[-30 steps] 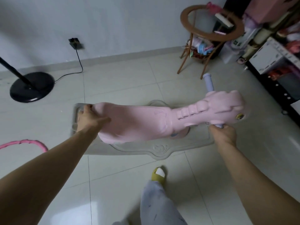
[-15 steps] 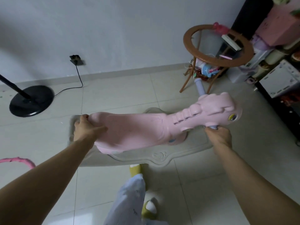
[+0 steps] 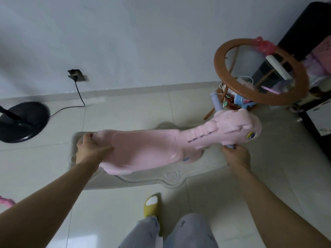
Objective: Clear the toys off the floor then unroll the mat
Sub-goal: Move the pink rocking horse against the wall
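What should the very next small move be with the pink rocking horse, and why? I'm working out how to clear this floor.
Probably carry the pink rocking horse sideways toward bare floor and set it down by the wall. The left hand grips its rear end, the right hand its handle, and it appears lifted. The round wooden stand crowds the right side, so steer clear of it.

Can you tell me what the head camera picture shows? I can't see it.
A person holds a pink rocking horse: left hand at its back end, right hand on its handle. Its grey base is over the tiled floor, near a round wooden table.
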Motion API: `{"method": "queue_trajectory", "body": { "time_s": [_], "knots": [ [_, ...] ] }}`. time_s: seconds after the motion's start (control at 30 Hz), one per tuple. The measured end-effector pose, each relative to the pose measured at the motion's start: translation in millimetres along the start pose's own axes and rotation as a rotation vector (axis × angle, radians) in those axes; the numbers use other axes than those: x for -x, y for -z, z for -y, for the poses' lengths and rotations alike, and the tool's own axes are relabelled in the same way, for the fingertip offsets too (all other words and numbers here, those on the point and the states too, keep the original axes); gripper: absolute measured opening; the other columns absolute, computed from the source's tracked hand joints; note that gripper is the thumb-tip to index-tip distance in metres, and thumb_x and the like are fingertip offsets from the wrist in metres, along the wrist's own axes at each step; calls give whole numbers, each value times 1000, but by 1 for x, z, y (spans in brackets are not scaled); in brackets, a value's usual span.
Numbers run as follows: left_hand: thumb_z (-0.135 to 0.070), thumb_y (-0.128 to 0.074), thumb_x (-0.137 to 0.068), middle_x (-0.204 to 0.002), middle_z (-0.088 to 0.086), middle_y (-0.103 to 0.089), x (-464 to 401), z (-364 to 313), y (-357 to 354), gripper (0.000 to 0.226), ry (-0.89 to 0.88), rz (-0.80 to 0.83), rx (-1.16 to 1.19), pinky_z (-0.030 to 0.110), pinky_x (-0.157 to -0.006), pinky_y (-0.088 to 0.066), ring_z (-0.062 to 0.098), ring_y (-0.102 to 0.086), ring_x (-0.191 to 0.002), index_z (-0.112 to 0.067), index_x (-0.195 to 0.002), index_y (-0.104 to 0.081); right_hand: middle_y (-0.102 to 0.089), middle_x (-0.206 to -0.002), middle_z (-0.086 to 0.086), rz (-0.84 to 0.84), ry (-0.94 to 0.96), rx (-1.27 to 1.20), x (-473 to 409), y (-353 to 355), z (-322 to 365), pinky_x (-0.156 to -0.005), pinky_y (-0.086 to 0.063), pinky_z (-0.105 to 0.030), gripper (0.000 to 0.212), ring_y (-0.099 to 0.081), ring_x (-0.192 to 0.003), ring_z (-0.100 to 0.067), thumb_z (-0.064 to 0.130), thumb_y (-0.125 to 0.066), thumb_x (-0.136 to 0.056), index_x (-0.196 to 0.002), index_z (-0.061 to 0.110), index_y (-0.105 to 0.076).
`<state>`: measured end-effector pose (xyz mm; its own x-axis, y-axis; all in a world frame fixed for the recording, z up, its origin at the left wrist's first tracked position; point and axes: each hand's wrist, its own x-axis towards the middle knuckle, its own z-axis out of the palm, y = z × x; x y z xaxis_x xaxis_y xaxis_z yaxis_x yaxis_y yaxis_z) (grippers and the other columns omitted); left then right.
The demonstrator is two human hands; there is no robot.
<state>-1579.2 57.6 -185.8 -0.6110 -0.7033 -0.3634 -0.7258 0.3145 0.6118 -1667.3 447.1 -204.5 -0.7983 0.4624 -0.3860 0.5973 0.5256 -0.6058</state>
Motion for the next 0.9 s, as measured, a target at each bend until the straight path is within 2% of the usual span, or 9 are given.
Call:
{"method": "queue_trajectory", "body": {
  "time_s": [0.17,0.3,0.4,0.6,0.7,0.9],
  "knots": [
    [-27,-79,-57,-131,10,-46,-45,-58,-24,81,13,-26,-49,50,-93,-46,37,-53,-109,-20,-129,-43,-58,-79,-17,80,3,-5,-70,-8,47,-64,-38,-33,25,-53,-74,-33,26,-62,-78,-85,3,-67],
    [-30,-79,-58,-133,11,-47,-71,-97,-45,84,64,-67,-59,53,-98,-42,38,-48,-117,-23,-132,-40,-63,-82,-19,115,23,-23,-128,-16,86,-65,-42,-35,23,-59,-79,-38,27,-62,-76,-82,5,-67],
    [-29,-79,-59,-132,12,-47,-90,-126,-60,82,95,-97,-73,54,-99,-41,39,-46,-118,-24,-131,-41,-59,-75,-17,150,51,-42,-168,-23,113,-65,-45,-38,18,-57,-73,-34,25,-62,-75,-75,7,-65],
    [-28,-80,-58,-130,13,-49,-142,-168,-80,79,139,-146,-56,55,-99,-41,40,-47,-116,-24,-127,-44,-59,-78,-15,208,92,-20,-240,-48,176,-66,-44,-37,21,-57,-74,-33,26,-61,-75,-81,6,-65],
    [-28,-81,-58,-129,13,-50,-177,-184,-89,78,172,-148,-43,54,-98,-41,40,-47,-117,-26,-126,-44,-54,-75,-13,220,101,-11,-265,-72,206,-65,-42,-38,11,-51,-70,-29,22,-61,-74,-70,13,-58],
    [-25,-80,-59,-131,13,-49,-267,-207,-109,78,199,-90,-38,54,-99,-41,40,-46,-118,-25,-128,-43,-61,-75,-14,201,101,15,-310,-128,251,-65,-38,-36,14,-54,-74,-32,17,-63,-76,-65,12,-56]
  ]
}}
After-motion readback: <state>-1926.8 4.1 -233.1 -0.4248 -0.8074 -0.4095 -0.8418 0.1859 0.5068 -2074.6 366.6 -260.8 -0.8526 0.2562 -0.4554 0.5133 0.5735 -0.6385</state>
